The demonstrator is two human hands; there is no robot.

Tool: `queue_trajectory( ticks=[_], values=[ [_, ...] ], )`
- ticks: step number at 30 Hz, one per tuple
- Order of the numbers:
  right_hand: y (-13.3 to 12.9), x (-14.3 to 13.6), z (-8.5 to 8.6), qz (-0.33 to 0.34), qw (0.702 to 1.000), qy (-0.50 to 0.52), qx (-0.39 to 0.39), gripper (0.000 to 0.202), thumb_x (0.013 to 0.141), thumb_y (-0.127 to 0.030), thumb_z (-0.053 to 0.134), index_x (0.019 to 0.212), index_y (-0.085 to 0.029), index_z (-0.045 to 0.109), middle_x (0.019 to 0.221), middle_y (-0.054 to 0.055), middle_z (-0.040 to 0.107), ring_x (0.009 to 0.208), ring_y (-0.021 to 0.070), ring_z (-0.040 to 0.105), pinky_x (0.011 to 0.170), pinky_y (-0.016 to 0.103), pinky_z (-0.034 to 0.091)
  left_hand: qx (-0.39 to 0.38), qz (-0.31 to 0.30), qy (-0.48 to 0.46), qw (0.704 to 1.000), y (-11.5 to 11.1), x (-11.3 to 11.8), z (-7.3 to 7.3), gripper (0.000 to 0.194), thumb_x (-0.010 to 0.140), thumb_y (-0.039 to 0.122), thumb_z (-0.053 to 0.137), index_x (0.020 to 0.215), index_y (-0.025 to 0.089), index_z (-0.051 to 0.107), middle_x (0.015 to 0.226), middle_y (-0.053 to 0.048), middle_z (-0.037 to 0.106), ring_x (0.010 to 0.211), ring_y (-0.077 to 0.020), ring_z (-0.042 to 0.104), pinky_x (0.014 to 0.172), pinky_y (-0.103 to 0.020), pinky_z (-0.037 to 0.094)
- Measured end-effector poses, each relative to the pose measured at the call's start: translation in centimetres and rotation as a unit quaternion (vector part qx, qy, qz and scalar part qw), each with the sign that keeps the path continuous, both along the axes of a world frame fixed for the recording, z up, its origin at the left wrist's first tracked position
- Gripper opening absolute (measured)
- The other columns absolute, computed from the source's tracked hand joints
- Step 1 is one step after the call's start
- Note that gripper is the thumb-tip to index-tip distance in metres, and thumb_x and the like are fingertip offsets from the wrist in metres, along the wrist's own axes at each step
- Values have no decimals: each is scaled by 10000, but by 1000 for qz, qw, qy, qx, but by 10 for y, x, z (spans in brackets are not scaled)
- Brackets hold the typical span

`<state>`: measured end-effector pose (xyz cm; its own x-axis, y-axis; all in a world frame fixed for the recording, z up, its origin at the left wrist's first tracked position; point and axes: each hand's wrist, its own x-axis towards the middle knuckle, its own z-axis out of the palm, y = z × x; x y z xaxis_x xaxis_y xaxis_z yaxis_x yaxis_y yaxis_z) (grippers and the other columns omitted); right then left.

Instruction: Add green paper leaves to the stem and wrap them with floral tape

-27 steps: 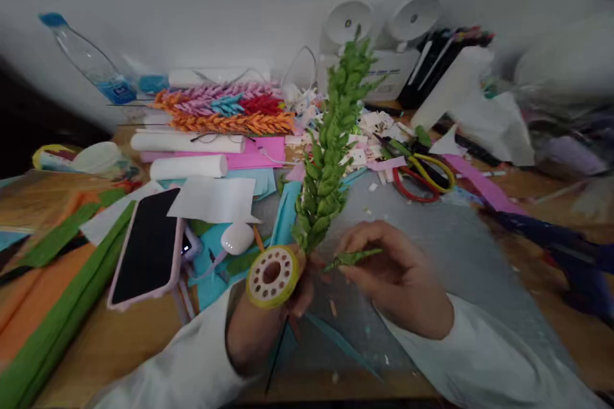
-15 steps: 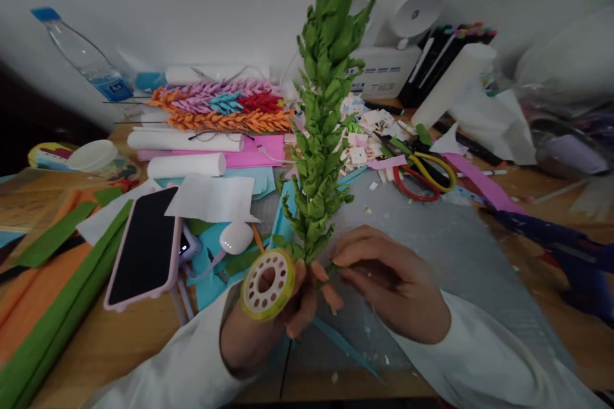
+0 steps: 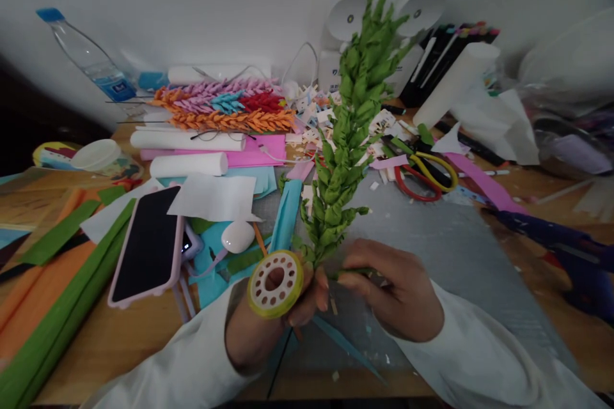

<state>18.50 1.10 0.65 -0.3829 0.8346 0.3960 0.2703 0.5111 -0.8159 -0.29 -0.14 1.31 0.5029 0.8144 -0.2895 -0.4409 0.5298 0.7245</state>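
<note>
My left hand [image 3: 311, 301] is closed round the foot of the green spike [image 3: 346, 140], which stands up in front of me above the near part of the grey mat [image 3: 432, 230], its dark stem [image 3: 280, 362] poking out below my fingers. A moment ago the spike was nearly upright and loomed closer; now it leans over to my right, its tip lower and farther off. The yellow-rimmed roll [image 3: 287, 277] still sits against my left hand, though I can't tell what keeps it there. My right hand [image 3: 401, 289] has the thumb and forefinger pinched together on a small green leaf [image 3: 357, 271]. Half a second back my fingers hid nearly all of it; now more of it shows, pointing across toward the spike's foot. That tells me, I'd judge, that the leaf is loose, held by my right hand alone and not yet part of the spike. Its near end lies just beside my left fingertips, whether touching I can't tell. The scissors [image 3: 453, 174] and the glue gun [image 3: 551, 235] lie off to my right, where they were.
</note>
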Motion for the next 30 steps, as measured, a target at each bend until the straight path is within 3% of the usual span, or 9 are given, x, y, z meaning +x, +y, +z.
queue_trajectory(
  ticks=[3,6,8,11,17,21,23,27,30],
  values=[
    [1,0,0,19,999,27,-33,135,896,-326,625,955,-207,608,772,37,630,662,166,595,569,279,462,-8,7,2,1000,1,0,2,294,823,412,641,760,125,662,616,1,585,403,-17,300,408,-193,224],
    [1,1,1,38,998,48,-22,197,866,-234,655,1052,-225,592,873,56,647,783,191,625,659,309,496,-29,13,3,999,1,0,4,299,808,413,661,745,121,648,604,5,572,403,-13,286,403,-189,200],
    [1,1,2,39,998,44,-2,125,875,-191,639,987,-236,608,821,34,639,753,178,618,647,296,489,-40,7,4,999,1,-1,4,301,806,419,663,746,125,642,588,11,559,400,-17,279,390,-186,188],
    [1,2,1,18,999,27,2,62,883,-258,651,914,-226,606,729,13,610,655,159,586,569,269,453,-31,-3,2,1000,-1,-2,2,296,823,421,640,756,132,636,582,14,558,402,-24,279,389,-181,208],
    [0,1,-2,7,999,-47,0,291,965,-332,501,729,-186,587,606,-2,526,538,129,499,502,264,361,-6,-22,-6,1000,-2,-2,0,289,860,419,582,778,147,633,589,20,564,397,-36,281,403,-190,278],
    [-1,0,0,15,998,10,-60,146,902,-335,605,945,-197,586,741,25,620,630,151,582,556,261,441,-19,-10,-9,1000,-1,0,0,297,827,423,620,763,133,622,587,12,562,397,-30,277,391,-189,218],
    [0,1,1,31,997,34,-67,187,872,-272,643,1031,-215,562,819,35,635,704,164,608,609,273,477,-23,-2,-14,1000,-1,0,1,296,817,418,632,757,129,619,583,14,552,400,-26,269,395,-189,201],
    [1,1,1,41,998,33,-22,38,909,-212,593,947,-214,600,824,43,635,742,168,612,646,289,482,-27,-4,-12,1000,-1,0,2,302,834,422,615,754,131,618,574,20,543,399,-26,267,401,-193,209],
    [2,0,1,21,1000,-6,-7,148,947,-292,546,854,-194,606,725,33,622,631,154,587,559,270,445,-15,-13,-7,1000,-1,1,2,294,846,414,600,760,133,617,569,17,553,394,-33,279,400,-199,222]
  ],
)
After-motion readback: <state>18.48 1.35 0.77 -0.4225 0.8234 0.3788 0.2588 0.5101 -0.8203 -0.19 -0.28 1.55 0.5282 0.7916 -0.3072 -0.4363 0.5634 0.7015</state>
